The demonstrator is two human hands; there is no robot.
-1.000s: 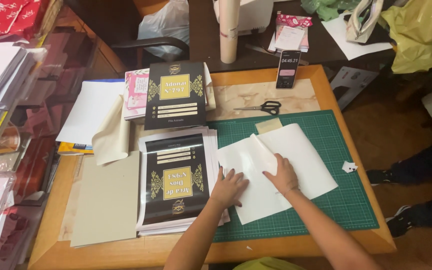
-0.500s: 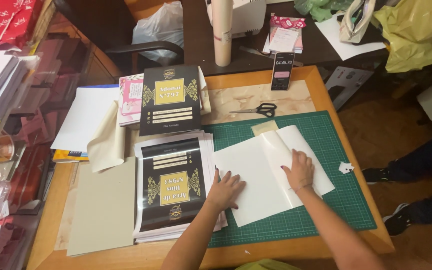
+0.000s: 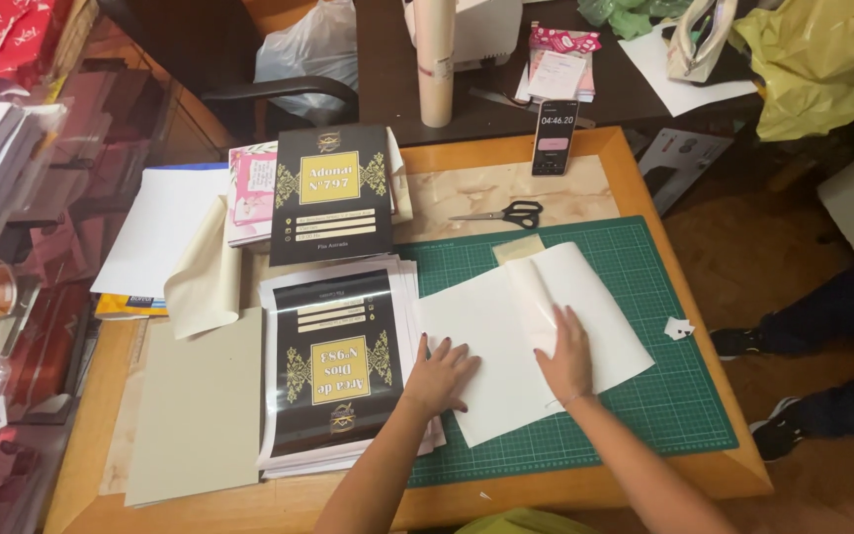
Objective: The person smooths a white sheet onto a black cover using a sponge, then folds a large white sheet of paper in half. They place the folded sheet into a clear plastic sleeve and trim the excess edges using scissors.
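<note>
We see a large white sheet [image 3: 486,366] lying flat and slightly askew on the green cutting mat [image 3: 664,396], which covers the right part of the wooden worktop [image 3: 585,485]. The sheet is smooth and glossy, and a strip of it [image 3: 536,297] near the middle is peeled up and curls back over itself, with a cream-coloured backing piece [image 3: 518,247] showing just beyond its far edge.

Our left hand [image 3: 439,374] rests flat on the near left part of the sheet, fingers spread wide, gripping nothing. Our right hand [image 3: 567,354] also lies open and flat, palm down, pressing on the sheet just beside the curled strip; it holds nothing either.

Just left of the sheet, touching its edge, lies a stack of black printed covers [image 3: 333,361] with gold ornament and a yellow panel. A similar black cover [image 3: 331,193] sits farther back on top of a pink floral booklet [image 3: 251,193]. A grey board [image 3: 200,410] lies at the near left, with a cream sheet [image 3: 208,272] and white paper [image 3: 155,232] behind it.

Beyond the mat, black-handled scissors [image 3: 501,213] lie on the worktop, and a phone [image 3: 553,138] stands upright at the far edge. A cardboard tube [image 3: 435,59] stands behind it. A small white scrap [image 3: 679,327] lies on the mat, well apart from the right hand. To the right, another person's dark-clad legs and shoes [image 3: 822,326] are on the floor.
</note>
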